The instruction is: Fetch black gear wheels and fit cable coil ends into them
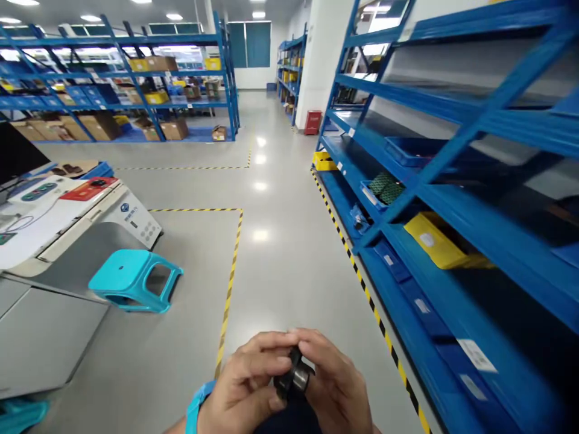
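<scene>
Low in the head view, my left hand [246,383] and my right hand [337,380] meet around a small black part [286,381] with a round metal end [301,378]. The left fingers and thumb pinch the part from its left side. My right fingers curl over its top and right side, and the fingertips of both hands touch above it. A blue band [195,405] is on my left wrist. Some of the part is hidden by the fingers.
Blue shelving [407,108] with a yellow bin [434,241] runs along the right. At the left are a turquoise stool [122,271] and a white machine [108,205]. Yellow-black tape [231,271] marks the grey floor. More racks [181,39], holding cardboard boxes, stand farther back.
</scene>
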Action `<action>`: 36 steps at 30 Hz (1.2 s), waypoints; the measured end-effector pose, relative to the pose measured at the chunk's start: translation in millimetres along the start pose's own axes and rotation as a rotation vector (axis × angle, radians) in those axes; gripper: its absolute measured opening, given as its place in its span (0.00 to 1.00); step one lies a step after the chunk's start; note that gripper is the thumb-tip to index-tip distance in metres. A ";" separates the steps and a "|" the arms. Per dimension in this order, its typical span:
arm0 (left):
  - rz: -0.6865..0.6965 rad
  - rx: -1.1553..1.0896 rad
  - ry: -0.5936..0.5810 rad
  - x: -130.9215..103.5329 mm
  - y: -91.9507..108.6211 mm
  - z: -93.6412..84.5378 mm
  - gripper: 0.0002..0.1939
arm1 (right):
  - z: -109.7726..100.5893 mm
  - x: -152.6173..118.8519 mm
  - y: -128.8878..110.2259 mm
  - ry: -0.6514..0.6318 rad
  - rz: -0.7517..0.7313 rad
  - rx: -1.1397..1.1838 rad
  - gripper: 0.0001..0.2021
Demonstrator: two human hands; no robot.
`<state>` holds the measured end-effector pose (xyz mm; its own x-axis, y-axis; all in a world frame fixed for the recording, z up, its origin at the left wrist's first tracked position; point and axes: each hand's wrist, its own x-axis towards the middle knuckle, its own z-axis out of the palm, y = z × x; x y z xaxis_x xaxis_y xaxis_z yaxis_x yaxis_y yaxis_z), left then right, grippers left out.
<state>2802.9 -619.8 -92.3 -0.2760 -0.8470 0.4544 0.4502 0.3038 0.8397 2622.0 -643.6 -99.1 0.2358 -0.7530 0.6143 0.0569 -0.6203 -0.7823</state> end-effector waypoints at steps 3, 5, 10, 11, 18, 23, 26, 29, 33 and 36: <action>0.021 0.087 0.050 50.2 -24.0 -75.1 0.25 | 18.7 69.0 73.2 -0.066 0.006 0.043 0.21; 0.032 0.193 0.094 92.7 -34.3 -124.9 0.25 | 31.1 124.5 123.4 -0.104 0.011 0.110 0.22; 0.048 0.343 0.292 214.2 -28.2 -236.4 0.24 | 66.9 286.0 229.6 -0.261 0.038 0.305 0.23; 0.049 0.373 0.331 236.1 -24.9 -256.9 0.24 | 75.6 316.7 247.6 -0.291 0.034 0.331 0.23; 0.060 0.382 0.595 347.1 -40.1 -421.6 0.23 | 158.2 487.5 388.5 -0.436 0.021 0.355 0.24; 0.120 0.425 0.616 429.7 -56.0 -574.7 0.23 | 227.4 617.8 489.5 -0.473 -0.025 0.322 0.24; 0.132 0.472 0.555 487.3 -48.7 -664.1 0.23 | 265.3 701.9 536.2 -0.463 -0.047 0.305 0.25; 0.136 0.424 0.526 540.3 -43.3 -746.0 0.23 | 300.4 774.5 584.4 -0.452 -0.046 0.301 0.26; 0.076 0.283 0.538 603.5 -53.9 -857.7 0.22 | 347.4 856.6 667.3 -0.456 -0.015 0.307 0.26; 0.069 0.258 0.562 657.4 -66.8 -950.8 0.22 | 386.6 926.5 740.6 -0.457 -0.026 0.310 0.25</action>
<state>3398.8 -1611.7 -132.4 0.2673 -0.9004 0.3432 0.2115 0.4023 0.8907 3257.7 -1715.9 -149.2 0.6234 -0.5240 0.5804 0.3351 -0.4916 -0.8038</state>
